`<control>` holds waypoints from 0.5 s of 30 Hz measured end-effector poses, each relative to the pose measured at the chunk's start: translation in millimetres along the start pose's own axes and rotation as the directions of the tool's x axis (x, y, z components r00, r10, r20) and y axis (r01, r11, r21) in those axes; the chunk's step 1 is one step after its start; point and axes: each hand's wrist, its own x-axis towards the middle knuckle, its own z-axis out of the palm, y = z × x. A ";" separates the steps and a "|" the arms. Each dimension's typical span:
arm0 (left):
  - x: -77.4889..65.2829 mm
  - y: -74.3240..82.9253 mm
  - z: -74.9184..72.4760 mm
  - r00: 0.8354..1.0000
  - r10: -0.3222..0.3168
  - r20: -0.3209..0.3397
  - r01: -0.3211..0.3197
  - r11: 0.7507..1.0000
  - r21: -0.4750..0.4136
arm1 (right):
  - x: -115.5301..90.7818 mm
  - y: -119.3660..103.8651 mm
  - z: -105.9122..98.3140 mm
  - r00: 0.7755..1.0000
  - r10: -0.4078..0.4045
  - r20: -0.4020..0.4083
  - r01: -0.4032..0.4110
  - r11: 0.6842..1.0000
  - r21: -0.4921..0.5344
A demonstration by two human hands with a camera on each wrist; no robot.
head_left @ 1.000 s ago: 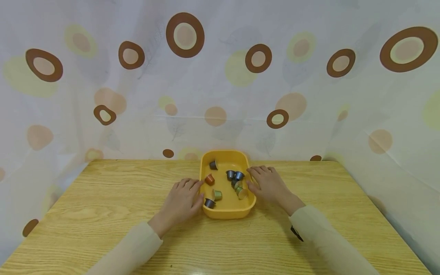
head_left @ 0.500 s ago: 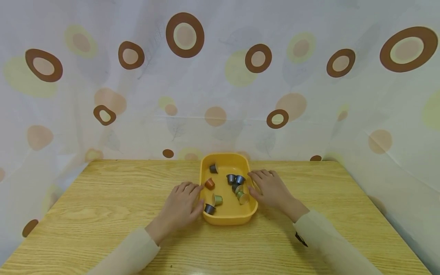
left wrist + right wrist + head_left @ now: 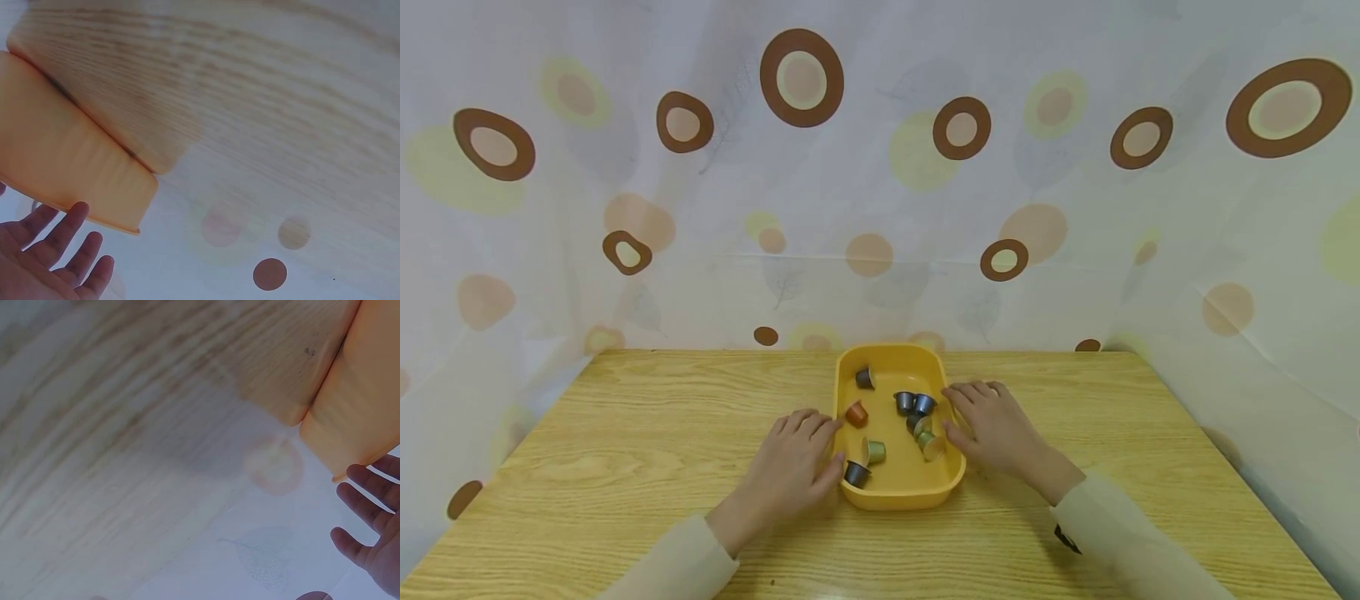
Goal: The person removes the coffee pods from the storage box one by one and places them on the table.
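A yellow plastic bin stands on the wooden table with several coffee capsules inside. My left hand touches its left rim, fingers fairly straight; in the left wrist view the fingertips meet the rim. My right hand touches the right rim the same way. Along the bin's left side lie a black capsule, an orange capsule, a green capsule and another dark capsule. On the right are clustered a blue capsule, a dark grey capsule and a green capsule.
The wooden table extends on both sides of the bin. Behind it hangs a white cloth with brown and green rounded shapes. A small black object shows at the right sleeve.
The bin has slid toward me, away from the table's back edge, with the capsules inside. Both hands have moved back with it, staying at its sides.
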 end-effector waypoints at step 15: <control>-8.1 2.4 -0.8 0.996 0.048 -0.081 -0.049 0.999 -0.016 | -11.5 -7.0 -1.6 0.999 -0.014 -0.040 0.014 1.000 -0.007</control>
